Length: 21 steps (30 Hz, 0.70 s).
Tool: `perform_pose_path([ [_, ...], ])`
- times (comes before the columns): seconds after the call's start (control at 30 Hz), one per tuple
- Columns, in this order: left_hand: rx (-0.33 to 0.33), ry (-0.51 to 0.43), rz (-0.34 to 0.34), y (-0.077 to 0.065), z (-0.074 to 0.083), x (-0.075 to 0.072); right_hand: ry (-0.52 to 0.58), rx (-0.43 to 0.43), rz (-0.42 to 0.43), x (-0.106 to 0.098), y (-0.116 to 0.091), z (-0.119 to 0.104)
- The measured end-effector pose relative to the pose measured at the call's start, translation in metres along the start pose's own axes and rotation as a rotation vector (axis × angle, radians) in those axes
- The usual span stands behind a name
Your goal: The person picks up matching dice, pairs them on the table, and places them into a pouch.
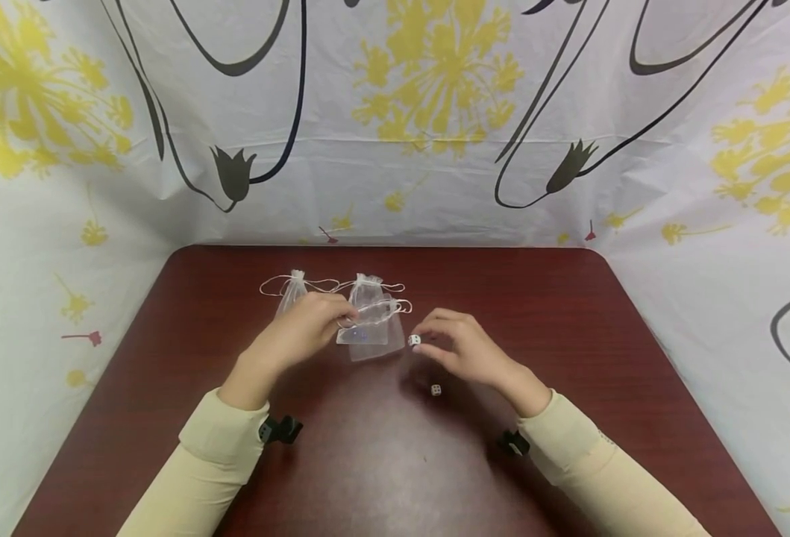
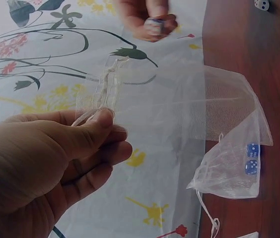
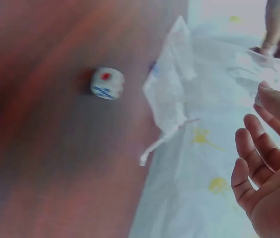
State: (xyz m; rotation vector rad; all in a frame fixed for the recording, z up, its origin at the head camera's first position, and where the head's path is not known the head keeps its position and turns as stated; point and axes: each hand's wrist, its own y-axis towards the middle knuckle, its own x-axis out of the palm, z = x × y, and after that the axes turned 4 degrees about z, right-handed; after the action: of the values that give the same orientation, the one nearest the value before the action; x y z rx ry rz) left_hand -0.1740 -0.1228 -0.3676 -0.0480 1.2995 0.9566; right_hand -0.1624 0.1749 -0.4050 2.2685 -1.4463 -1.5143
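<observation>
My left hand (image 1: pixel 307 324) pinches the drawstring top of a sheer white organza bag (image 2: pixel 160 99) between thumb and fingers, and the bag stretches out sideways in the left wrist view. My right hand (image 1: pixel 462 347) holds a white die (image 1: pixel 415 339) at its fingertips, close to the bags. Behind the held bag lies another sheer pouch (image 2: pixel 224 168), with two blue dice (image 2: pixel 251 158) inside. On the table below my right hand rests a second white die (image 1: pixel 436 390), showing red and blue pips in the right wrist view.
A further drawstring bag (image 1: pixel 292 291) lies at the back left, partly hidden by my left hand. The dark red table (image 1: pixel 368 462) ends at a white curtain (image 1: pixel 395 201) with yellow and grey plant prints. Small black devices sit at both wrists.
</observation>
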Motion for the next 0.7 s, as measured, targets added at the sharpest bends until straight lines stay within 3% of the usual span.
perform_pose_path([
  [0.23,0.008,-0.009,0.003,0.004,0.0,-0.001,0.002,-0.068,0.065,-0.019,0.023,-0.009],
  [0.4,-0.012,0.021,-0.036,0.01,0.006,0.0,-0.002,-0.094,0.097,-0.03,0.041,-0.02],
  [0.7,0.006,0.059,-0.075,0.021,0.016,0.001,-0.045,-0.145,0.086,-0.025,0.063,-0.03],
])
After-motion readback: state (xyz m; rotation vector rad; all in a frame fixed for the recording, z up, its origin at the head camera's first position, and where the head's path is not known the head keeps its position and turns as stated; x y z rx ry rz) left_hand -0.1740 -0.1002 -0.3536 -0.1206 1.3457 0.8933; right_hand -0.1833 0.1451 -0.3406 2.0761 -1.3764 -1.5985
